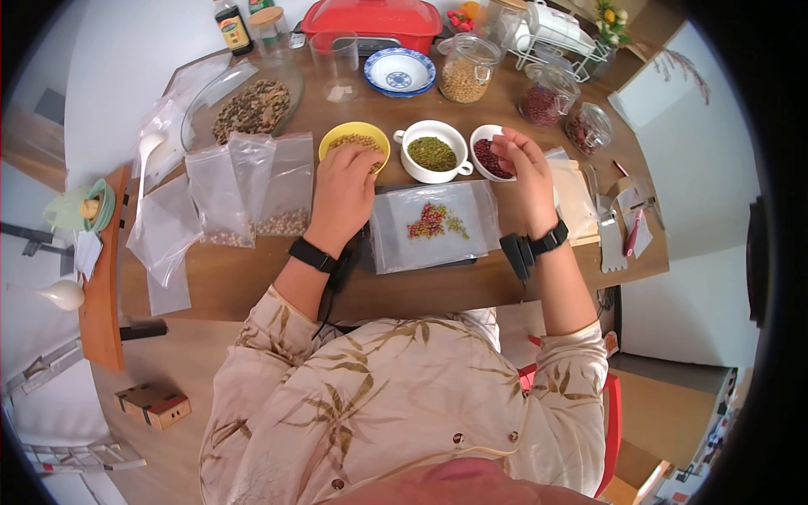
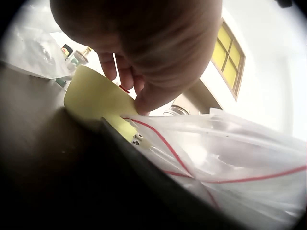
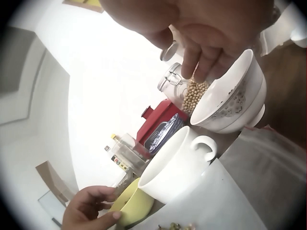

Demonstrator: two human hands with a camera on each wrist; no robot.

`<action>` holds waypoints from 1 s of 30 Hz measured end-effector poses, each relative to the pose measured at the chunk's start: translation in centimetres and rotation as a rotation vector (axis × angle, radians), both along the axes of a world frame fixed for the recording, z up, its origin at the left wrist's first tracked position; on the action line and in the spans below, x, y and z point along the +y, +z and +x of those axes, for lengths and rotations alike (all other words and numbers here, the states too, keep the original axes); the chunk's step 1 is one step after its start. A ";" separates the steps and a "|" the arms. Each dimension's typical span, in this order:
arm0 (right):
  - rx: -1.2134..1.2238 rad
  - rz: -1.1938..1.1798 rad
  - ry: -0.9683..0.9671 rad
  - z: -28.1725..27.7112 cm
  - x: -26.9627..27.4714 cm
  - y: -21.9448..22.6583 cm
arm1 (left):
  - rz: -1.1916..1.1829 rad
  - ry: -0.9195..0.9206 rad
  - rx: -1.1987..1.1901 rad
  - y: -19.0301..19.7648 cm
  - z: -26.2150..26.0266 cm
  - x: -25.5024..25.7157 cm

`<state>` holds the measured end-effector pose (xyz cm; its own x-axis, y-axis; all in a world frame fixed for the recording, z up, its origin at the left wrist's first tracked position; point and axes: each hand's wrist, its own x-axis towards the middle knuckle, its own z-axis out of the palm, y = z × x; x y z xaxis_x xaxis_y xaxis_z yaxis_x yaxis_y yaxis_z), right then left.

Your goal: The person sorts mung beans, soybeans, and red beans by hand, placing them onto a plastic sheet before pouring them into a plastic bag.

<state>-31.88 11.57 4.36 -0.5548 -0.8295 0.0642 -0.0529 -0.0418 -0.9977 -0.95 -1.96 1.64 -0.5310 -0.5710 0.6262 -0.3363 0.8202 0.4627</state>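
Observation:
My left hand (image 1: 343, 189) reaches over a yellow bowl (image 1: 323, 141) of tan beans, its fingers dipping past the rim. In the right wrist view, a gap shows between its thumb and forefinger. My right hand (image 1: 523, 172) hovers at a small white bowl (image 1: 481, 132) of dark red beans, fingers bent loosely downward and thumb apart. Between them stands a white two-handled bowl (image 1: 412, 133) of green beans (image 1: 432, 154). In front, a clear zip bag (image 1: 391, 244) lies flat, with a patch of red, green and tan beans (image 1: 429, 220) at its middle.
Several clear bags (image 1: 210, 181) lie at the left, some with mixed beans in their lower ends. Behind is a glass dish (image 1: 189, 126) of brown pieces. Blue-white bowls (image 1: 400, 71), a jar of tan beans (image 1: 467, 76) and a red cooker (image 1: 370, 21) stand along the back.

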 end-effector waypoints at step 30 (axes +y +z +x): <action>1.558 0.035 0.585 12.1 -11.4 -2.2 | -0.018 0.306 0.031 -2.3 0.8 -1.8</action>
<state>-19.78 0.13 2.12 0.3843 -0.9015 0.1991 -0.9192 -0.3936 -0.0082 -0.20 -3.73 -0.68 -0.3168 -0.6901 0.6507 -0.5552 0.6911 0.4627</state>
